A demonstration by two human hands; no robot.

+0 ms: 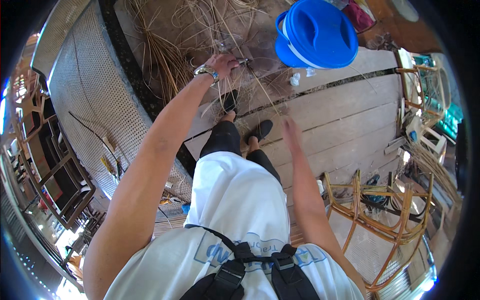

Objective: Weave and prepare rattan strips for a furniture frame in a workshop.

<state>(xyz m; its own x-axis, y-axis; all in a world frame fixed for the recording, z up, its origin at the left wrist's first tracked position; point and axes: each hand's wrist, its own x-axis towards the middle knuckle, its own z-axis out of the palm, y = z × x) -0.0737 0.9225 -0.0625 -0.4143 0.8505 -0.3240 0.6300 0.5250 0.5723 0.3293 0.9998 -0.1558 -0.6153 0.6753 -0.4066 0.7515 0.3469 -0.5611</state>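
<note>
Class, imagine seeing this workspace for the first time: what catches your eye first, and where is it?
The bright blue lidded container stands out first, at the top, right of centre. Next comes the broad woven sheet curving up the left side, then the tangle of loose strips near the left hand, left of centre at the top.

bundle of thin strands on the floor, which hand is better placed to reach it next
Probably the left: the left hand appears close beside the bundle of thin strands, while the right hand, blurred, appears over the wooden planks, farther from it.
</note>
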